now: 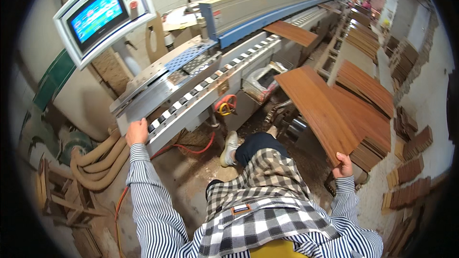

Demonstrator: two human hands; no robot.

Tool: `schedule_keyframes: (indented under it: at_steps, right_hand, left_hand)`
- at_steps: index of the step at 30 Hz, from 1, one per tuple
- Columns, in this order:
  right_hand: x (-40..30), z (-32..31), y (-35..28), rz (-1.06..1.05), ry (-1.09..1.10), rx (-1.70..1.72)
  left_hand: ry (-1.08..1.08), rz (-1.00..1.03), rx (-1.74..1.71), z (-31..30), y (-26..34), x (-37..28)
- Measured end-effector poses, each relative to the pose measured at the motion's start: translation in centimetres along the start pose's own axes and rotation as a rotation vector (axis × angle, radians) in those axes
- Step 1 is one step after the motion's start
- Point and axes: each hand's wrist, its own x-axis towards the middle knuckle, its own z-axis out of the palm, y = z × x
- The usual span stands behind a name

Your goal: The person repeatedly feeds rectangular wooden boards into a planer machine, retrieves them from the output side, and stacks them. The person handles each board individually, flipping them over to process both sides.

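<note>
My right hand (342, 166) grips the near corner of a long reddish-brown wood-grain panel (317, 107), thumb on top. That panel is tilted, and its far end reaches toward the machine over a stack of similar panels (373, 118). At left, my left hand (137, 132) is curled against the near end of the machine's metal infeed table (157, 102); most of its fingers are hidden, so whether it grips the edge is unclear. Beside it starts a rail of black and white rollers (190, 94). Farther along, another brown panel (291, 33) sticks out sideways from the machine, which looks like an edge bander.
A control screen (96, 16) with green and red buttons stands at upper left. Below are ribbed hoses (96, 161) and a wooden stool (64, 193). An orange air hose (193, 149) crosses the floor. Bundled wood strips (408, 172) line the right wall, beyond a roller conveyor (333, 48).
</note>
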Motion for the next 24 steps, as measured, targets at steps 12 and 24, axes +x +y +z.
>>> schedule_keyframes:
  at_steps: [12,24]
  right_hand:
    - [2.6,21.2,7.8,0.427,-0.575,0.114]
    - [-1.2,32.5,13.6,0.717,-1.155,-0.092]
  left_hand:
    - [0.002,-0.057,-0.043,-1.5,0.5,-1.1]
    - [-0.017,-0.056,-0.019,-2.0,0.8,-1.4]
